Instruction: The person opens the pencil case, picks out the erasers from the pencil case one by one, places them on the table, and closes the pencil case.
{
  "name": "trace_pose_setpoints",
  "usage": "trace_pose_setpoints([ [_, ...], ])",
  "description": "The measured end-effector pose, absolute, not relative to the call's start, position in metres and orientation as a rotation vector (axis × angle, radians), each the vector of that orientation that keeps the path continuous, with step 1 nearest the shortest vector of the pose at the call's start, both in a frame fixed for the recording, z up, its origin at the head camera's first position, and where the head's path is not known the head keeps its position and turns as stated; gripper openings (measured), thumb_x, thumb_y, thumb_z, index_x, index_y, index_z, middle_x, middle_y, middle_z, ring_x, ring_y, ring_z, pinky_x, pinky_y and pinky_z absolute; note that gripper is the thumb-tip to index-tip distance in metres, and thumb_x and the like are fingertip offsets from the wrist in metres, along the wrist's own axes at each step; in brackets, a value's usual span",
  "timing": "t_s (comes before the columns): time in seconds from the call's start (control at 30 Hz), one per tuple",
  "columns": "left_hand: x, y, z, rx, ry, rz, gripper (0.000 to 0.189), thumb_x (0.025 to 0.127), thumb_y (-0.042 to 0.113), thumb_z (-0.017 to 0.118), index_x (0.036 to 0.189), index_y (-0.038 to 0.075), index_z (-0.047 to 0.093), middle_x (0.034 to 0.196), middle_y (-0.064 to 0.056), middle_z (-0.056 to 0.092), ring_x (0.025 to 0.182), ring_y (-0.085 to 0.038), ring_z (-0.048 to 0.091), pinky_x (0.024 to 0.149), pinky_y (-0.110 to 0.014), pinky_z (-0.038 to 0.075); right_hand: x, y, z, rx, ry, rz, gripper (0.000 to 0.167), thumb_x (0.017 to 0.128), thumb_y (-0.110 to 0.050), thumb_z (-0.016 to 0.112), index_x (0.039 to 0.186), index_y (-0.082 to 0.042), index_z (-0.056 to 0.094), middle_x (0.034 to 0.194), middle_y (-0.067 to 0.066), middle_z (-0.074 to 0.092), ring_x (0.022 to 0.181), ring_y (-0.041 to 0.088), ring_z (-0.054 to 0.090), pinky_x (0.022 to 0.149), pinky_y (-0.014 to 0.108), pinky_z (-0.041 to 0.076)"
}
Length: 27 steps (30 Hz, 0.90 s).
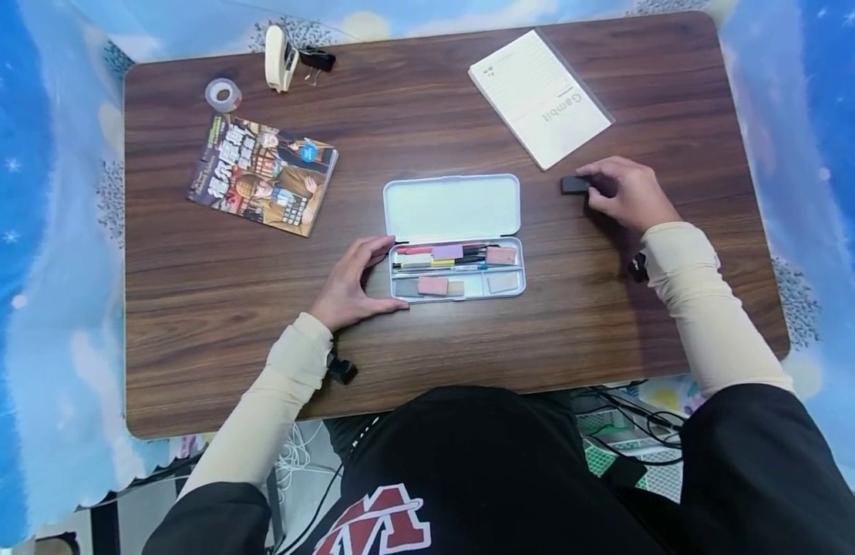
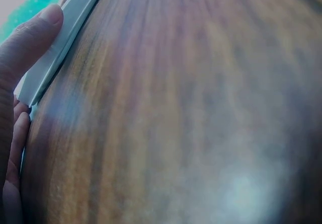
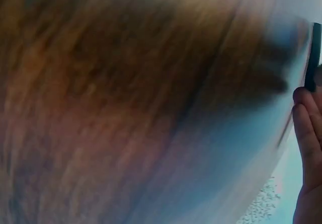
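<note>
An open white pencil case lies near the middle of the table, its lid folded back. Pens, pink erasers, a purple eraser and other small blocks fill its tray. My left hand grips the case's left end, thumb at the front edge and fingers at the back corner. In the left wrist view the thumb lies along the case's side wall. Over on the right, my right hand pinches a small black block between thumb and fingers. That block also shows at the right wrist view's edge.
A notepad lies behind the right hand. At the left is a comic-style book, with a tape roll, a white stapler and a black binder clip beyond it. Patterned cloth surrounds the wooden table.
</note>
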<state>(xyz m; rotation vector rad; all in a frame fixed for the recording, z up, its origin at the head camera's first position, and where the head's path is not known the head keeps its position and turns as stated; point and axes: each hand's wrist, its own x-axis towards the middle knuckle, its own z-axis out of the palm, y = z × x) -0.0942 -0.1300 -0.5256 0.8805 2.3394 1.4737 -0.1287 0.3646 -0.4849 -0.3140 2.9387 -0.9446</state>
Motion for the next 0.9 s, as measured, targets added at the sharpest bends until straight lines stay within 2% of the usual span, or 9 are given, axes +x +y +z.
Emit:
trace_pose_setpoints([
  [0.1,-0.093,-0.130,-0.525,0.880,2.341,1.461,0.106,0.066,0.014,0.104,0.155,0.001,0.046,0.147,-0.019,0.051,0.137,-0.032,0.050,0.120,-0.037,0.041,-0.128,0.368,-0.490,-0.266,2.926,-0.921,0.038,0.092,0.004,0.072,0.128,-0.005,0.075,0.122,0.019,0.073,0.113,0.036,0.065,0.099,0.053,0.051],
  [0.17,-0.093,-0.130,-0.525,0.881,2.335,1.462,0.107,0.066,0.014,0.104,0.155,0.002,0.046,0.148,-0.019,0.050,0.137,-0.031,0.050,0.120,-0.036,0.042,-0.126,0.370,-0.494,-0.233,2.939,-0.931,0.037,0.093,0.001,0.073,0.130,-0.008,0.075,0.124,0.018,0.074,0.115,0.037,0.066,0.102,0.052,0.051],
  [0.5,-0.094,-0.131,-0.524,0.863,2.338,1.456,0.105,0.068,0.014,0.103,0.155,0.002,0.046,0.147,-0.020,0.050,0.136,-0.033,0.050,0.120,-0.036,0.042,-0.125,0.368,-0.494,-0.154,2.973,-0.993,0.037,0.094,-0.003,0.075,0.131,-0.011,0.076,0.128,0.012,0.074,0.118,0.032,0.066,0.103,0.031,0.048],
  [0.67,-0.094,-0.133,-0.526,0.875,2.354,1.426,0.106,0.068,0.017,0.103,0.156,0.003,0.045,0.149,-0.018,0.050,0.138,-0.031,0.049,0.120,-0.037,0.042,-0.119,0.347,-0.489,-0.109,3.071,-1.128,0.028,0.093,-0.004,0.078,0.121,-0.010,0.081,0.118,0.009,0.078,0.110,0.022,0.068,0.097,0.014,0.045],
  [0.8,-0.095,-0.133,-0.527,0.877,2.347,1.439,0.106,0.069,0.016,0.103,0.156,0.002,0.044,0.150,-0.018,0.049,0.138,-0.031,0.050,0.120,-0.036,0.042,-0.110,0.309,-0.486,-0.349,3.078,-1.260,0.024,0.089,0.002,0.082,0.111,-0.006,0.082,0.107,0.011,0.079,0.098,0.020,0.069,0.089,0.013,0.046],
  [0.9,-0.095,-0.134,-0.527,0.877,2.345,1.453,0.105,0.069,0.016,0.103,0.155,0.002,0.044,0.149,-0.018,0.050,0.138,-0.030,0.051,0.120,-0.035,0.042,-0.104,0.275,-0.486,-0.594,2.998,-1.284,0.027,0.086,0.005,0.084,0.111,-0.004,0.081,0.105,0.012,0.079,0.096,0.025,0.070,0.090,0.023,0.053],
])
